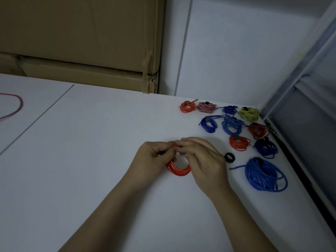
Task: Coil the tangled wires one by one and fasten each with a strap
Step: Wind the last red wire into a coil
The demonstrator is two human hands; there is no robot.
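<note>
At mid-counter I see my left hand (152, 157) and right hand (201, 157) both pinching the top of a coiled glossy red wire (179, 170), its loop hanging toward me, a small grey strap (182, 153) under the right fingers, finished coils by the counter's right edge.

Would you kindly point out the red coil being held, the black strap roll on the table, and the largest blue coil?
red coil (179, 170): head view, on its lower curve below the hands.
black strap roll (229, 157): head view, on its ring.
largest blue coil (261, 176): head view, on its bundled loops.
</note>
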